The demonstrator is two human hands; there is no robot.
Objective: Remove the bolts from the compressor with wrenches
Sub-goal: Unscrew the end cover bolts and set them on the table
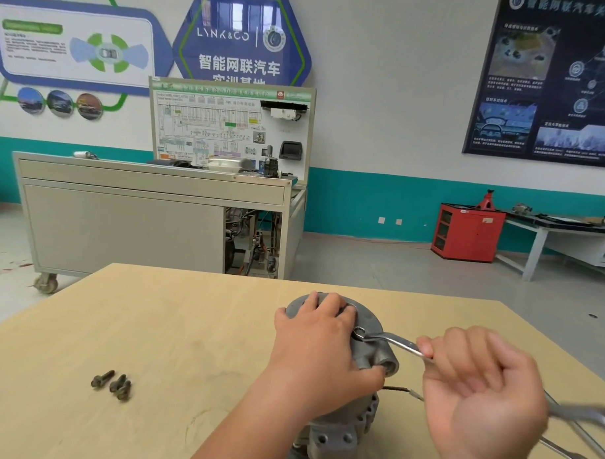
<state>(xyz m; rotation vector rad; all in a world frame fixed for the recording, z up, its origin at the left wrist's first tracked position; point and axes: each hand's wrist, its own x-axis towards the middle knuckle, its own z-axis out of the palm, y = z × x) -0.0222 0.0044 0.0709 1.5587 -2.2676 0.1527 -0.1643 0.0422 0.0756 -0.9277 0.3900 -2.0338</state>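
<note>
Three dark, flanged bolts [111,384] lie loose together on the pale wooden worktop [174,328], well apart from both hands and off to the left of them. Near the front middle of the worktop stands the grey cast-metal compressor [338,433], its round end uppermost and its ribbed body running down towards the lower edge of the view.

The left hand [317,343] lies palm-down over the top of the compressor. Its fingers curve over the far rim and its thumb presses by a round port on the near right side, so it grips the housing.

The right hand [477,390] sits just to the right of the compressor, apart from it, palm turned up and fingers curled. It pinches the handle of a slim silver ring-ended wrench [388,340]. The wrench reaches left from the hand to the compressor, and its ring end meets the upper right of the housing, right beside the left hand's fingers. Whether the ring sits on a bolt head cannot be told.

Several spare wrenches [578,441], silver and open-ended, lie on the worktop behind the right hand's wrist, partly blurred.
</note>
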